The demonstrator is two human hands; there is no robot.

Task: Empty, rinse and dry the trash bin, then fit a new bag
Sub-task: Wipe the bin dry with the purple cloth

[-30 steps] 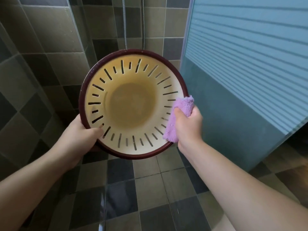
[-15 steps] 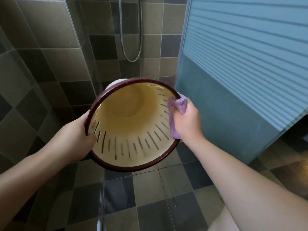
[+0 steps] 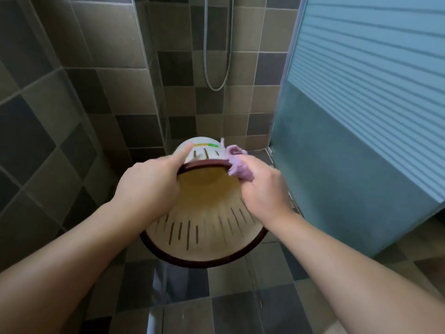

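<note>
We grip the slotted cream plastic bin (image 3: 204,213) with our left hand (image 3: 149,182), steadying it while our right hand (image 3: 261,189) clutches the purple cloth (image 3: 237,165) for drying.

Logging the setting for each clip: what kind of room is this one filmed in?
Most likely a bathroom shower area: a shower hose hangs on the tiled wall, beside a frosted glass partition.
</note>
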